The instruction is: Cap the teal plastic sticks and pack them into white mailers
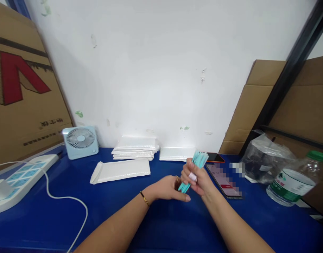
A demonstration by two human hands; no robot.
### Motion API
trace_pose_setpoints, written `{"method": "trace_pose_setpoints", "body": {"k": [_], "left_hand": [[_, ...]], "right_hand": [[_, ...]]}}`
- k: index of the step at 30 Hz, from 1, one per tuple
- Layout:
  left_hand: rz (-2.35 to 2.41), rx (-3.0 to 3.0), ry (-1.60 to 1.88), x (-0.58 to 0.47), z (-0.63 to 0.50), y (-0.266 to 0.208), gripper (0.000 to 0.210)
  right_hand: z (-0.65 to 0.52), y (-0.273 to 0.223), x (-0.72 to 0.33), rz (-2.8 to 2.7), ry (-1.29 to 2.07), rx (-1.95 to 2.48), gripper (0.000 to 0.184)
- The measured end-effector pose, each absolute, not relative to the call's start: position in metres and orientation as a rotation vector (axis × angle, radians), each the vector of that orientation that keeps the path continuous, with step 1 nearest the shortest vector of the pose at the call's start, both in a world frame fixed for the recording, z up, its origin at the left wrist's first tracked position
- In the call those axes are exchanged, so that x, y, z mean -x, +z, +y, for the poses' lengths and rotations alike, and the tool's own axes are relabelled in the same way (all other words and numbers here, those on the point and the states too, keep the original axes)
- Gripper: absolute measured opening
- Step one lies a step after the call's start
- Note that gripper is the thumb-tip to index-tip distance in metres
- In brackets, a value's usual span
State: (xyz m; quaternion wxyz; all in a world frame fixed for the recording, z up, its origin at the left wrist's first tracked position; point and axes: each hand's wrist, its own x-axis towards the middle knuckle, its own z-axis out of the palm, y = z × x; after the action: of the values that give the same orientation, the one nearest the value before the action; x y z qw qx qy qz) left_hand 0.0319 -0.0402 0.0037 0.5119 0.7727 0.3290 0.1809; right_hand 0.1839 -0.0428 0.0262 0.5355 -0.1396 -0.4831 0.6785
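A bundle of thin turquoise sticks (200, 159), their exact kind unclear, is gripped in my right hand (195, 177). The sticks lean, with their upper ends fanned above the fist and their lower ends poking out below it. A white band circles one finger of that hand. My left hand (168, 188) is beside the lower ends, thumb stretched out and apart from the fingers. Its fingertips are partly hidden behind the bundle, so contact is hard to make out. Left of the hands, a white padded envelope (121, 171) lies flat on the blue table (161, 225).
Behind are a stack of white padded envelopes (135, 144) and a smaller pile (177, 153). On the right are a phone (223, 179), an orange-edged phone (215, 157), a plastic-wrapped item (267, 158) and a bottle (296, 181). Leftward stand a fan (81, 140) and a power strip (24, 179) with a cable.
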Motion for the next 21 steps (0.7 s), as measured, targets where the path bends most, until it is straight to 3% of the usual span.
{"method": "trace_pose_setpoints", "body": {"k": [3, 6, 10, 15, 21], "left_hand": [[1.385, -2.272, 0.679, -0.001, -0.023, 0.007, 0.063], [1.914, -2.227, 0.467, 0.028, -0.009, 0.006, 0.089], [1.981, -2.056, 0.188, 0.043, -0.007, 0.006, 0.073], [1.773, -2.144, 0.368, 0.044, -0.041, 0.007, 0.049], [1.855, -2.136, 0.428, 0.052, -0.117, -0.002, 0.047]], "right_hand": [[-0.023, 0.022, -0.197, -0.971, 1.360, 0.449, 0.032], [-0.006, 0.007, -0.206, -0.977, 1.151, 0.610, 0.031], [0.003, -0.016, -0.201, -1.096, 1.070, 0.860, 0.035], [0.004, -0.023, -0.198, -1.105, 1.146, 0.887, 0.033], [0.002, -0.015, -0.204, -1.036, 1.208, 0.753, 0.034]]}}
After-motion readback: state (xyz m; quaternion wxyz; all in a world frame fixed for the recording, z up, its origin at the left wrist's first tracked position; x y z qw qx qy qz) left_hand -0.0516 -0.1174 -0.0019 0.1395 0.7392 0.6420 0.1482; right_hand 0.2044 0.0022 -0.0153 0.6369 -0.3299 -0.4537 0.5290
